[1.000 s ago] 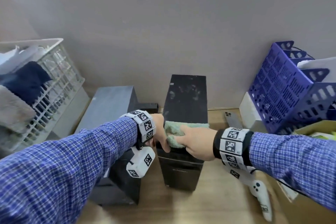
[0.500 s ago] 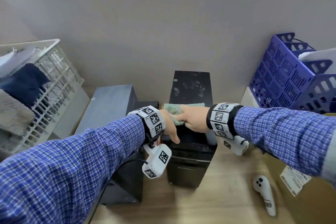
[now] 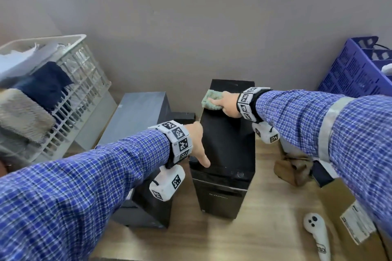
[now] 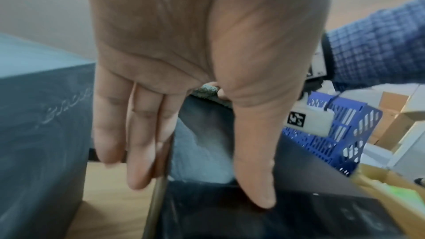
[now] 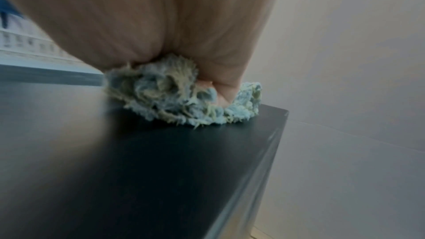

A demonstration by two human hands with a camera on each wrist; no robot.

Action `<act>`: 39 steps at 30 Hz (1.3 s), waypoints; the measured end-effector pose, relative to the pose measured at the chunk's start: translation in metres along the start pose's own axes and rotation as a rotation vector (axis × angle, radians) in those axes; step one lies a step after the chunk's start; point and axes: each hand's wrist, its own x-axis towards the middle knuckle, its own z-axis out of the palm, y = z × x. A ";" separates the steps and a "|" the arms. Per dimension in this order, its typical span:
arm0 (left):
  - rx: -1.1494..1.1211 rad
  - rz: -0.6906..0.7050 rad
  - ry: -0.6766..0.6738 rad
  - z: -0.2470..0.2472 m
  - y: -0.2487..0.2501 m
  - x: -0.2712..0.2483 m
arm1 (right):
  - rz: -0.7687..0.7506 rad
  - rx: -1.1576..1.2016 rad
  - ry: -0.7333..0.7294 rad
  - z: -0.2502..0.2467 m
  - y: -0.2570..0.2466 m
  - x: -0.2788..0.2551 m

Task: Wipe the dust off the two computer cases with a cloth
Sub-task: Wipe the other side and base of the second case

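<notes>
Pale green fluffy microfiber cloth [image 3: 212, 100] is bunched up under the right hand [image 3: 228, 105], fingers curled round it and pressing it down on the top of the black tower case [image 3: 228, 140], at the far end near the wall, about 12 o'clock in the head view. In the right wrist cam you can see the cloth [image 5: 181, 97] squashed between palm and the case top [image 5: 161, 170], w/ the thumb tip poking into the fibres.

Left hand [image 3: 197, 144] is flat and relaxed, fingers straight, holding nothing. It straddles the near left edge of the same case: thumb lying on the top, fingers [image 4: 135, 137] running down the left side panel. So basically bracing it.

Second case, the grey dusty one [image 3: 137, 116], stands just left of the black one, around 10 o'clock from it, w/ smear marks showing on its side [image 4: 46, 124] in the left wrist cam.

Other stuff: white laundry basket [image 3: 80, 82] full of fabric at 9 o'clock, blue plastic crate [image 3: 350, 74] at 2 o'clock, white VR-type controller [image 3: 316, 235] on the wood floor at 5 o'clock, cardboard box w/ a label [image 3: 356, 224] beside it. Both sleeves are blue plaid, and each wrist has a marker band + cam.
</notes>
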 end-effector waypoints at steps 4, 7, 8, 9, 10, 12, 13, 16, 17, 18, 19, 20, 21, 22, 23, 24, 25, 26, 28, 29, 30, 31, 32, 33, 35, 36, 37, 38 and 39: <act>0.018 0.025 -0.024 -0.001 -0.002 0.007 | 0.073 0.037 0.032 -0.004 0.037 0.026; 0.019 0.041 -0.012 0.004 -0.002 0.011 | 0.134 0.072 0.038 -0.008 0.062 0.038; 0.018 0.044 -0.010 0.005 -0.002 0.012 | 0.146 0.093 0.039 -0.010 0.066 0.039; 0.021 0.046 -0.010 0.006 -0.002 0.012 | 0.155 0.110 0.053 -0.010 0.070 0.039; 0.026 0.048 -0.008 0.006 -0.003 0.012 | 0.168 0.138 0.076 -0.010 0.071 0.040; 0.028 0.055 0.000 0.006 -0.004 0.012 | 0.170 0.164 0.127 -0.012 0.067 0.031; 0.028 0.058 0.003 0.006 -0.004 0.011 | 0.149 0.185 0.142 -0.010 0.064 0.026; 0.036 0.061 0.011 0.002 -0.002 0.005 | 0.056 0.241 0.133 -0.005 0.040 -0.003; 0.043 0.058 0.012 0.001 -0.001 0.002 | 0.024 0.253 0.138 -0.001 0.030 -0.015; 0.053 0.059 0.015 -0.002 0.001 -0.003 | -0.009 0.251 0.132 0.002 0.019 -0.026; 0.062 0.062 0.019 -0.002 0.002 -0.006 | -0.054 0.243 0.123 0.008 0.007 -0.037; 0.066 0.064 0.021 -0.003 0.003 -0.009 | -0.103 0.229 0.105 0.014 -0.004 -0.048; 0.062 0.061 0.024 -0.003 0.004 -0.012 | -0.152 0.214 0.085 0.020 -0.015 -0.061; 0.048 0.049 0.025 -0.002 0.004 -0.014 | -0.188 0.203 0.064 0.025 -0.024 -0.073; 0.028 0.030 0.024 -0.002 0.003 -0.015 | -0.232 0.200 0.057 0.032 -0.032 -0.085; 0.006 0.014 0.017 0.000 0.002 -0.017 | -0.265 0.206 0.045 0.037 -0.040 -0.099; -0.007 0.008 -0.003 0.003 0.000 -0.018 | -0.294 0.219 0.040 0.044 -0.046 -0.111; -0.008 0.014 -0.029 0.007 -0.001 -0.020 | -0.312 0.230 0.035 0.048 -0.051 -0.124; 0.020 0.041 -0.072 0.015 -0.001 -0.024 | -0.340 0.244 0.027 0.052 -0.059 -0.150; 0.039 0.047 -0.076 0.019 -0.001 -0.024 | -0.358 0.247 0.026 0.053 -0.062 -0.160; 0.066 0.048 -0.067 0.023 -0.001 -0.025 | -0.371 0.244 0.030 0.054 -0.063 -0.168; 0.092 0.048 -0.053 0.024 -0.001 -0.026 | -0.378 0.232 0.041 0.056 -0.065 -0.173; 0.110 0.048 -0.039 0.025 -0.001 -0.027 | -0.376 0.218 0.060 0.060 -0.067 -0.177; 0.121 0.048 -0.026 0.025 -0.001 -0.028 | -0.379 0.194 0.086 0.063 -0.070 -0.182; 0.087 0.049 -0.026 0.024 -0.003 -0.027 | -0.375 0.103 0.133 0.074 -0.075 -0.186; 0.036 0.039 -0.059 0.023 -0.005 -0.024 | -0.382 0.032 0.159 0.078 -0.081 -0.186; -0.036 0.021 -0.107 0.021 -0.007 -0.021 | -0.386 -0.043 0.191 0.081 -0.089 -0.185; -0.119 -0.002 -0.148 0.020 -0.007 -0.020 | -0.384 -0.102 0.229 0.083 -0.099 -0.184; -0.211 -0.020 -0.158 0.018 -0.008 -0.018 | -0.374 -0.137 0.268 0.084 -0.109 -0.182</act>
